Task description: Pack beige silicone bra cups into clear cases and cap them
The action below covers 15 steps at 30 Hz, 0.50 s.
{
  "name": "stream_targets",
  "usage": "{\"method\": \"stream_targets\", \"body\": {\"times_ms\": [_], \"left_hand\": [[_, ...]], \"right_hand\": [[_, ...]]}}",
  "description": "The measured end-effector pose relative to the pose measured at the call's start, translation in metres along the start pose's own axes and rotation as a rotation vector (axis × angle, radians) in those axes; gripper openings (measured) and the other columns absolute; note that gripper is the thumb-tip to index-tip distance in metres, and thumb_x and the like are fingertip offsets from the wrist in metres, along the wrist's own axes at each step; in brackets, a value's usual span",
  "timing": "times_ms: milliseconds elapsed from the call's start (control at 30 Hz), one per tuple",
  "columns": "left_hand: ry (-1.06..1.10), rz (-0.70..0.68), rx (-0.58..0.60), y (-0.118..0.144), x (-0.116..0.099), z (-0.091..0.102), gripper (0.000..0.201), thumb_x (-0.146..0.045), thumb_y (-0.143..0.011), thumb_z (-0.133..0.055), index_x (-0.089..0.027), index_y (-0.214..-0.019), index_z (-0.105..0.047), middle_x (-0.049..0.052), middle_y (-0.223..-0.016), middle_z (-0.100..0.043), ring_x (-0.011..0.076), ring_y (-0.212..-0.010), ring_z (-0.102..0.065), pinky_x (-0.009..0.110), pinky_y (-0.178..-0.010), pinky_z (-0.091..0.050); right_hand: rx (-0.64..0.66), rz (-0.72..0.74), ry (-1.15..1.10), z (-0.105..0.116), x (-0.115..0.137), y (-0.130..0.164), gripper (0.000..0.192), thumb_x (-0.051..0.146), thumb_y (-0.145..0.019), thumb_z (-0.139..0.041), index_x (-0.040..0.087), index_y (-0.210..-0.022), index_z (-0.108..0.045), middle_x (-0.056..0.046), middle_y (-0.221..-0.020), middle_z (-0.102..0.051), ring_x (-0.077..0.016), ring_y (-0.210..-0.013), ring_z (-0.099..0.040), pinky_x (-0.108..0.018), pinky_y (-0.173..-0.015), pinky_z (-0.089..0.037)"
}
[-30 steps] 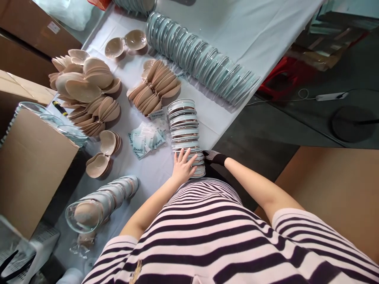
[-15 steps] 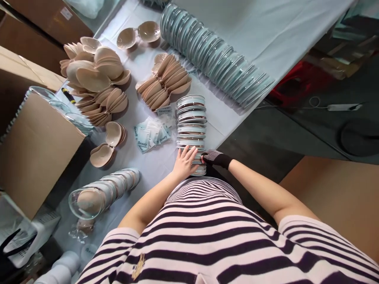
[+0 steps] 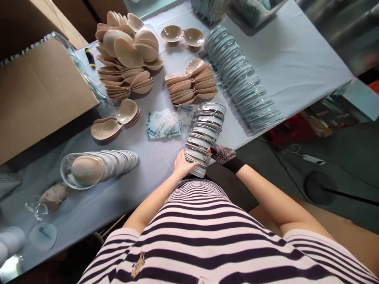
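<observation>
A row of round clear plastic cases (image 3: 206,130), packed with pale and brown contents, lies at the table edge against my body. My left hand (image 3: 184,162) grips its left side near the close end, the thumb reaching across the top. From the right, my right hand (image 3: 224,154), in a dark fingerless glove, holds the same row; some of its fingertips are hidden. Small printed sachets (image 3: 164,125) lie in a loose pile left of the row. Beyond them stands a nested batch of beige bra cups (image 3: 192,85).
A long row of clear cases (image 3: 244,79) runs along the right. More beige cups (image 3: 127,51) are heaped at back left, near a cardboard box (image 3: 44,90). Filled cases (image 3: 100,165) lie at left front. A yellow-black tool (image 3: 89,58) rests by the box.
My left hand has gone from lying over the top of the row to clasping its left side. The row now leans, its far end to the right. The camera view has turned.
</observation>
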<state>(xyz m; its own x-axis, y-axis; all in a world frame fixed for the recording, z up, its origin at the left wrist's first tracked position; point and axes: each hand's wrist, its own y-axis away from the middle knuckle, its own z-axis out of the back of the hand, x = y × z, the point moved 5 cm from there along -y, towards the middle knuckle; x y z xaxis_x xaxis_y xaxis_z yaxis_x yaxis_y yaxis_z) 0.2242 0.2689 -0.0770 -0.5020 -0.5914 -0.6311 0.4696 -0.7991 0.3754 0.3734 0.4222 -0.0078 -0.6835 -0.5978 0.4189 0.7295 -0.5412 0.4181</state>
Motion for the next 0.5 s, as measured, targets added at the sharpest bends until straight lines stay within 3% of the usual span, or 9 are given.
{"method": "stream_targets", "body": {"times_ms": [100, 200, 333, 500], "left_hand": [[0.043, 0.037, 0.057, 0.000, -0.006, 0.004, 0.105, -0.061, -0.069, -0.074, -0.017, -0.152, -0.028, 0.019, -0.159, -0.034, 0.0333, -0.148, -0.032, 0.045, -0.120, -0.028], [0.059, 0.047, 0.075, 0.000, -0.010, 0.008, 0.105, -0.060, -0.068, -0.074, -0.017, -0.152, -0.028, 0.019, -0.159, -0.034, 0.0334, -0.148, -0.032, 0.045, -0.120, -0.026], [0.062, 0.034, 0.082, 0.001, -0.012, 0.009, 0.104, -0.059, -0.069, -0.074, -0.016, -0.152, -0.028, 0.020, -0.159, -0.034, 0.0332, -0.148, -0.032, 0.044, -0.120, -0.027], [0.041, 0.013, 0.086, 0.001, -0.012, 0.009, 0.104, -0.061, -0.071, -0.072, -0.015, -0.152, -0.027, 0.021, -0.159, -0.033, 0.0345, -0.148, -0.031, 0.047, -0.119, -0.027]], "right_hand": [[0.105, 0.146, 0.171, -0.007, 0.003, 0.003, 0.027, 0.025, -0.090, -0.058, 0.022, -0.114, -0.069, -0.010, -0.119, -0.070, -0.0253, -0.104, -0.065, -0.031, -0.082, -0.046], [0.172, 0.182, 0.280, -0.018, 0.018, -0.002, 0.025, 0.026, -0.093, -0.055, 0.020, -0.111, -0.070, -0.013, -0.115, -0.071, -0.0267, -0.100, -0.067, -0.032, -0.078, -0.047], [0.169, 0.249, 0.366, -0.027, 0.031, -0.010, 0.026, 0.028, -0.095, -0.052, 0.017, -0.111, -0.070, -0.016, -0.104, -0.072, -0.0274, -0.093, -0.067, -0.033, -0.075, -0.047], [0.170, 0.391, 0.418, -0.027, 0.030, -0.014, 0.024, 0.024, -0.092, -0.052, 0.015, -0.102, -0.073, -0.017, -0.099, -0.072, -0.0275, -0.094, -0.064, -0.039, -0.082, -0.048]]}}
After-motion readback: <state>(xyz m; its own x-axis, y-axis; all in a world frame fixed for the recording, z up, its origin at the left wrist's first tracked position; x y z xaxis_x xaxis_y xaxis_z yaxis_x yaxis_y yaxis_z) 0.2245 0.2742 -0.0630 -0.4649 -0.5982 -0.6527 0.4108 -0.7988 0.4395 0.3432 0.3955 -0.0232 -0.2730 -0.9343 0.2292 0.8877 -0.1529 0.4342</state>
